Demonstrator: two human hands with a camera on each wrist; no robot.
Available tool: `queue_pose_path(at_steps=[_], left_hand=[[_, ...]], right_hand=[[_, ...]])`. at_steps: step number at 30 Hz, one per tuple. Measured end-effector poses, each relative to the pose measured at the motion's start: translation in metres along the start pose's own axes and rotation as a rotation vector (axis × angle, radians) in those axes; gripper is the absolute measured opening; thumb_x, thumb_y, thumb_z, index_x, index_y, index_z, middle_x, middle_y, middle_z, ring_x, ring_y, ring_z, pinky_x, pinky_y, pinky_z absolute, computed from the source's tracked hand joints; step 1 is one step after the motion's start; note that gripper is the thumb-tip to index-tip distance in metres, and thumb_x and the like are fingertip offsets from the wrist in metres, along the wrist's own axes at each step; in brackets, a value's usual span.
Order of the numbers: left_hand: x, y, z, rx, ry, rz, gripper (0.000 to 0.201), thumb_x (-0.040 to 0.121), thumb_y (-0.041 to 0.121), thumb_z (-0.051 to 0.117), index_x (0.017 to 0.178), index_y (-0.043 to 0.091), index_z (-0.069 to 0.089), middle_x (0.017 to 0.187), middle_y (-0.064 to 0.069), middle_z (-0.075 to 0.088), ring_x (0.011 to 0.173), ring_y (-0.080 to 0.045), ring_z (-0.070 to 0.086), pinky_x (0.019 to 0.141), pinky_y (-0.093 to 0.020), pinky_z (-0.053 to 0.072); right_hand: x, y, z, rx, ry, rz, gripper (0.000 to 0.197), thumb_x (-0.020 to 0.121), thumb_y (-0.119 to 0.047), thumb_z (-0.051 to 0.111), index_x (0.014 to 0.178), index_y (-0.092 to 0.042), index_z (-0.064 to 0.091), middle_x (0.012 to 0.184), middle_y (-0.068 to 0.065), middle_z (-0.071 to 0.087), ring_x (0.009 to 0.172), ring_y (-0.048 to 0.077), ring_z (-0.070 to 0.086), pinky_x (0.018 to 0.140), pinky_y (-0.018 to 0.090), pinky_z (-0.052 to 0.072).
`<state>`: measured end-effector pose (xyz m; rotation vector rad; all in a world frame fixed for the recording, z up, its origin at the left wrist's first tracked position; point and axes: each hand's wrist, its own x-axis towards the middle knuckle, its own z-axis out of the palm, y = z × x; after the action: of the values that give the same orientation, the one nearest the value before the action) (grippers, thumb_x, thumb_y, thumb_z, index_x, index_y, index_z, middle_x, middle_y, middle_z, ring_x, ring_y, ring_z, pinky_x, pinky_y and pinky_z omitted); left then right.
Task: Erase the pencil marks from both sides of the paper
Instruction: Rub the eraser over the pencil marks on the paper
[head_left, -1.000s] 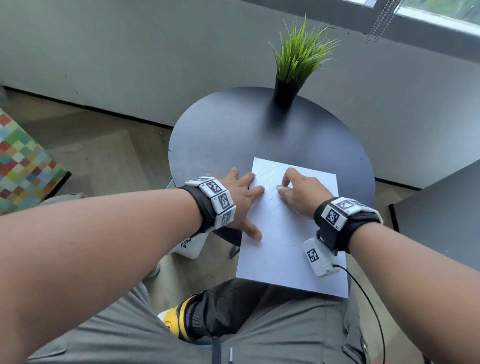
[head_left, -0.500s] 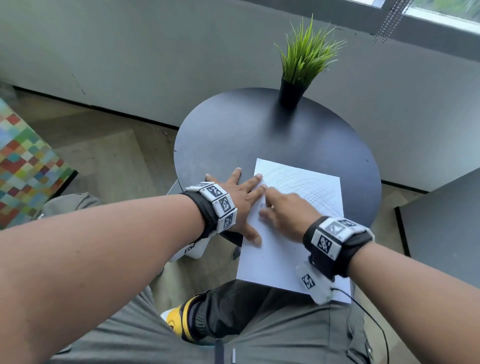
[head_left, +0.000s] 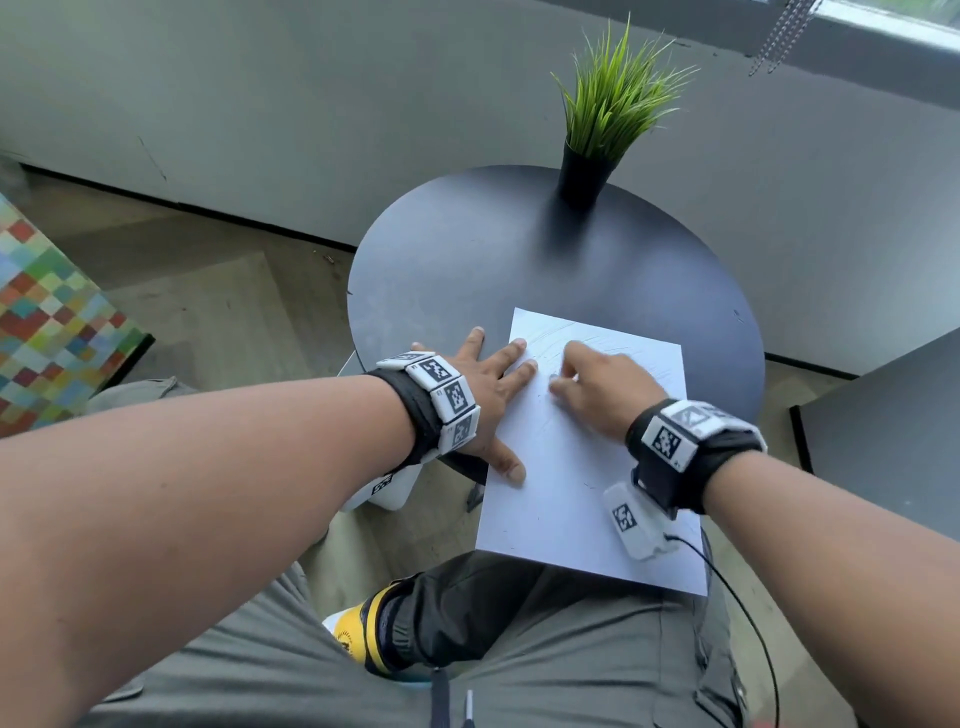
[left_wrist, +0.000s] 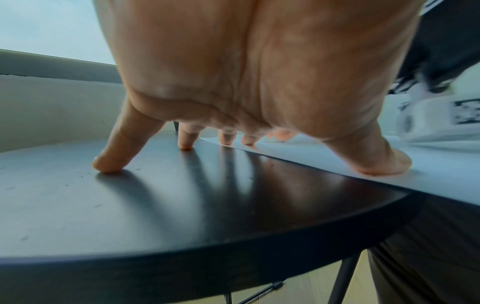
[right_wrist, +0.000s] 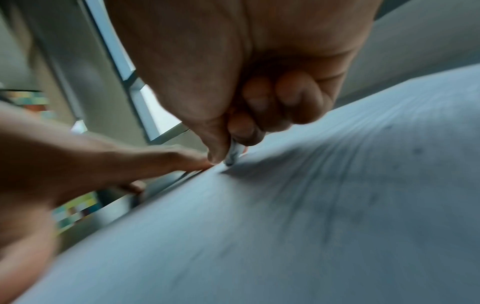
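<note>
Paper (head_left: 571, 483) lies on the round table (head_left: 467, 260), near edge overhanging toward my lap. My left hand (head_left: 488, 395) is spread flat, thumb and two fingertips on the paper's left edge, probably to stop it sliding. My right hand (head_left: 597, 395) pinches a small eraser (right_wrist: 232, 154) against the paper's far-left part. Only the right wrist view shows the eraser; only the head view shows faint marks near the far edge.

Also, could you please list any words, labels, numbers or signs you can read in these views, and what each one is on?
No readable words or numbers anywhere.
Wrist bands: black-and-white square marker codes only, no letters.
Paper: faint pencil strokes, not writing.
Yellow shoe: a small dark emblem, too small to read.
Eraser in the right hand: too blurred to read.
</note>
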<state>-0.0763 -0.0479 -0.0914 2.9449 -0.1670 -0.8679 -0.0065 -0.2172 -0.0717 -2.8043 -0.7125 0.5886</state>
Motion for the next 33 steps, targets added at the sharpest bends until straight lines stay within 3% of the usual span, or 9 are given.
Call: queue_pose_path(at_steps=[2,7,12,17,21,24,26,30,33], left_hand=[[-0.001,0.001,0.0,0.007,-0.004,-0.005,0.137,0.053,0.097,0.053,0.154,0.035,-0.016,0.16,0.017,-0.024,0.148,-0.034,-0.02,0.095,-0.085,0.02],[0.0,0.001,-0.001,0.011,-0.013,-0.007,0.138,0.053,0.097,0.053,0.153,0.034,-0.018,0.16,0.015,-0.025,0.148,-0.036,-0.022,0.094,-0.086,0.018],[0.002,0.002,-0.001,0.014,-0.023,-0.011,0.138,0.052,0.097,0.054,0.153,0.037,-0.018,0.16,0.016,-0.025,0.148,-0.035,-0.021,0.094,-0.086,0.017],[0.002,0.001,0.0,0.011,-0.018,-0.013,0.138,0.051,0.098,0.053,0.153,0.037,-0.019,0.16,0.017,-0.026,0.148,-0.035,-0.022,0.095,-0.086,0.016],[0.001,0.002,-0.002,0.02,-0.018,-0.006,0.137,0.052,0.097,0.052,0.153,0.037,-0.018,0.161,0.016,-0.024,0.148,-0.036,-0.02,0.094,-0.085,0.018],[-0.001,0.003,-0.001,0.021,-0.016,-0.009,0.137,0.053,0.097,0.053,0.153,0.036,-0.018,0.161,0.015,-0.024,0.148,-0.036,-0.02,0.094,-0.086,0.018],[0.0,0.002,-0.001,0.021,-0.013,-0.007,0.137,0.053,0.097,0.053,0.153,0.036,-0.018,0.161,0.015,-0.024,0.148,-0.036,-0.02,0.093,-0.086,0.018],[0.0,0.003,-0.002,0.013,-0.017,-0.01,0.137,0.052,0.097,0.053,0.153,0.037,-0.018,0.161,0.015,-0.024,0.148,-0.036,-0.019,0.093,-0.086,0.018],[-0.001,0.003,-0.002,0.017,-0.015,-0.013,0.137,0.053,0.097,0.053,0.153,0.036,-0.018,0.161,0.014,-0.024,0.148,-0.036,-0.019,0.094,-0.086,0.018]], right_hand=[[0.004,0.001,0.0,0.032,0.045,0.061,0.022,0.095,-0.038,0.051,0.095,-0.017,0.045,0.101,0.015,0.065,0.092,0.033,0.056,0.075,0.038,0.042],[-0.018,-0.015,0.021,0.095,-0.105,-0.028,0.019,0.097,-0.034,0.052,0.1,-0.019,0.041,0.09,0.006,0.056,0.085,0.028,0.053,0.071,0.035,0.039],[0.002,0.007,0.007,0.239,0.046,0.171,0.023,0.094,-0.039,0.058,0.101,-0.019,0.052,0.102,0.009,0.066,0.094,0.029,0.059,0.078,0.034,0.044],[-0.02,-0.013,0.024,0.153,-0.156,0.033,0.02,0.095,-0.038,0.057,0.098,-0.019,0.053,0.085,-0.003,0.058,0.081,0.021,0.055,0.069,0.031,0.039],[0.002,0.011,0.006,0.228,-0.007,0.143,0.026,0.089,-0.041,0.059,0.077,-0.018,0.054,0.071,0.004,0.066,0.067,0.029,0.061,0.076,0.035,0.055],[-0.009,-0.002,0.018,0.148,-0.116,0.046,0.022,0.092,-0.036,0.057,0.094,-0.019,0.044,0.084,0.003,0.059,0.076,0.027,0.056,0.07,0.033,0.045],[-0.02,-0.011,0.019,0.083,-0.199,-0.05,0.022,0.096,-0.036,0.054,0.1,-0.017,0.043,0.087,0.005,0.058,0.074,0.024,0.053,0.067,0.032,0.041],[0.0,0.015,-0.005,0.296,-0.085,0.094,0.019,0.095,-0.031,0.056,0.09,-0.013,0.052,0.067,0.007,0.069,0.051,0.025,0.06,0.055,0.035,0.054],[-0.008,0.006,0.008,0.236,-0.115,0.024,0.019,0.095,-0.033,0.056,0.089,-0.017,0.05,0.078,0.008,0.068,0.061,0.025,0.058,0.06,0.034,0.051]])
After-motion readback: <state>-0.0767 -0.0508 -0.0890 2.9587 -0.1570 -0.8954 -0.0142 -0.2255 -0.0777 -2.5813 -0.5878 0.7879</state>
